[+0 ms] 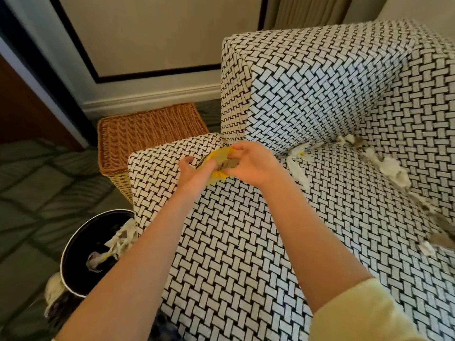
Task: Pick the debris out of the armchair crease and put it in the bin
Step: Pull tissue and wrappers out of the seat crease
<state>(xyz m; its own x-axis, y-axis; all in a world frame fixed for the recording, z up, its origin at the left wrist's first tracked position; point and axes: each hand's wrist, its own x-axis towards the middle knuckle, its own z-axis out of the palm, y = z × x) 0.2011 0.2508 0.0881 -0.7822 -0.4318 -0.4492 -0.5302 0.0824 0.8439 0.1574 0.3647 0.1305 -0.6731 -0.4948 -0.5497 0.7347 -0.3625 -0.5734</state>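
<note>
- The armchair fills most of the view, boxy and square-edged, covered in a coarse black-and-white basket-weave fabric; its seat meets the back and arms in deep creases
- The bin stands on the floor just beside the chair's front corner, round, dark and glossy with a pale rim, with crumpled white and yellow scraps already lying in it (one pale scrap lies on the carpet outside it)
- A wicker basket sits behind the bin against the chair's side — ribbed, orange-brown, rectangular
- Debris remains along the far creases: soft white tissue-like wads and greyish shreds strung down the right-hand crease, plus a thin white strip near the back corner
- The left hand and right hand meet at the left-arm crease, both grasping a crumpled yellow wrapper with a greyish scrap bunched into it; the left cups from below, the right pinches from above
- To do this step well, I judge the scraps should be gathered into one tight wad inside the wrapper before lifting — loose shreds would otherwise drop back onto the seat — then carried low over the arm and let go squarely above the bin's mouth
</note>
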